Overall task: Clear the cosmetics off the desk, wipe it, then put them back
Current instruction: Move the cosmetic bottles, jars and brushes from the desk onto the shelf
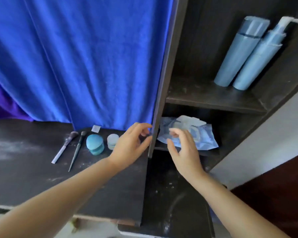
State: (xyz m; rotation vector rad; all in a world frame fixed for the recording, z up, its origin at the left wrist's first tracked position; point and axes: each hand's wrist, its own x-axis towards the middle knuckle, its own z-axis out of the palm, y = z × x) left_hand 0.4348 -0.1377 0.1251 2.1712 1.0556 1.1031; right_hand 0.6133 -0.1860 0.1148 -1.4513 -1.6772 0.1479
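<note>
Both hands hold nothing: right hand (184, 148), fingers spread, nears the wipes pack (201, 134) on the lower shelf (230, 127), likely for wiping; left hand (131, 143), loosely curled, hovers over the dusty surface (24, 169).

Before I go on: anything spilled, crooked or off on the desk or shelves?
Yes. White powdery dust is smeared over the dark desk, heaviest at its left, with specks around the two makeup brushes. The blue wipes pack on the lower shelf lies crumpled, flap lifted. The two tall blue bottles stand upright.
</note>
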